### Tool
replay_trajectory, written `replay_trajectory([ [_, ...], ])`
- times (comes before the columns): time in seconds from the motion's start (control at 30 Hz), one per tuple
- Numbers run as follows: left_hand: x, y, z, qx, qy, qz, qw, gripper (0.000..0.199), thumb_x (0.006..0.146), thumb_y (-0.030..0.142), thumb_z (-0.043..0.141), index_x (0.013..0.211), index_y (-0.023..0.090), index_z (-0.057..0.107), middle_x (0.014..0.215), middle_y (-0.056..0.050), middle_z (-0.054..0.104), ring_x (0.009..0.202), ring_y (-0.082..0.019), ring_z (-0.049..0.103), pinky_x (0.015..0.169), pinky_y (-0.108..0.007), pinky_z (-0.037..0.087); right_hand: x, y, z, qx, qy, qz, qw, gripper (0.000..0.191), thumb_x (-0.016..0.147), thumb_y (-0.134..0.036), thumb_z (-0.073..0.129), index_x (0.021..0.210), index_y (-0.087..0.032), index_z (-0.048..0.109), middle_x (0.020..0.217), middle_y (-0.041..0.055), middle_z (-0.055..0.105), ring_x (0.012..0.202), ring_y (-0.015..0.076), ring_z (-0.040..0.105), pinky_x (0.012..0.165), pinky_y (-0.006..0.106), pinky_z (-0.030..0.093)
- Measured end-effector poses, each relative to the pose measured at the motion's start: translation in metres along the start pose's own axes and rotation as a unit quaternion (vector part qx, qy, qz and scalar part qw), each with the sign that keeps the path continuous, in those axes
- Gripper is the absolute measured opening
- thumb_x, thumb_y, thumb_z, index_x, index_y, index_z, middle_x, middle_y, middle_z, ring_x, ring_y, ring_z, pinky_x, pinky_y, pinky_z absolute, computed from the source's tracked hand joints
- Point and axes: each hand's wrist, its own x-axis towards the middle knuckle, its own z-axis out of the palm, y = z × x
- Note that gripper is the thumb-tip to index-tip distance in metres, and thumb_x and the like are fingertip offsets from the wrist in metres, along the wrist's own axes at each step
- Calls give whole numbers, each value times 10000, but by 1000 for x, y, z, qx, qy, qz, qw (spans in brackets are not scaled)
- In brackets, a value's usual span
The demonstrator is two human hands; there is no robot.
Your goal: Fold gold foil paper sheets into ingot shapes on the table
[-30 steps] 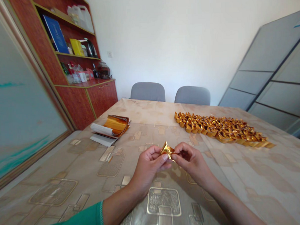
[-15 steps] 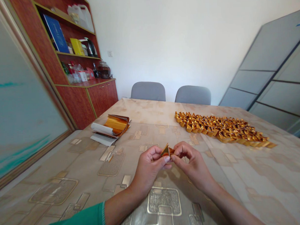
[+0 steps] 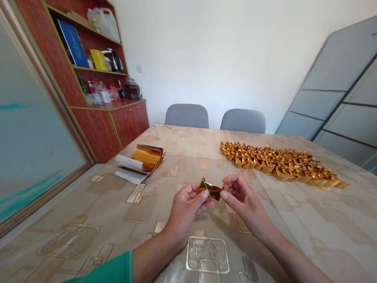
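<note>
Fingers (image 3: 205,193) of left hand (image 3: 186,211), right hand (image 3: 244,203) on one gold foil piece (image 3: 210,189)

The folded gold foil piece (image 3: 210,189) was partly concealed by the fingers (image 3: 205,194) of the left hand (image 3: 186,211) and right hand (image 3: 244,205). The green sleeve (image 3: 97,276), left forearm (image 3: 152,258) and right forearm (image 3: 298,261) were cut off by the lower frame edge. Individual pieces in the gold foil pile (image 3: 282,165) were too small to count.

Foil pile (image 3: 279,165) fwd R, sheets (image 3: 145,157) fwd L
</note>
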Motion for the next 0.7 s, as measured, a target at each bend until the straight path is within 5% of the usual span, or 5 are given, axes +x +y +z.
replay_trajectory([
  [0.23,0,-2,0,3,-20,-5,1000,343,625,289,887,799,128,638,786,-30,742,705,-108,676,690,-218,570,2,12,1,45,1,46,998,329,765,-460,739,669,-210,548,612,-38,503,559,120,401,537,263,303],
  [0.5,0,-3,0,2,-10,-26,1000,387,599,309,899,816,132,632,808,-34,739,710,-115,682,655,-205,557,3,13,4,76,0,67,995,399,717,-514,766,657,-221,503,574,-60,442,524,106,320,504,252,242],
  [0.7,2,-1,0,8,-21,-16,1000,374,633,342,876,812,143,615,780,-7,706,695,-107,661,668,-224,547,6,4,0,45,-76,68,994,394,774,-563,696,674,-222,527,597,-46,439,549,123,345,525,267,264],
])
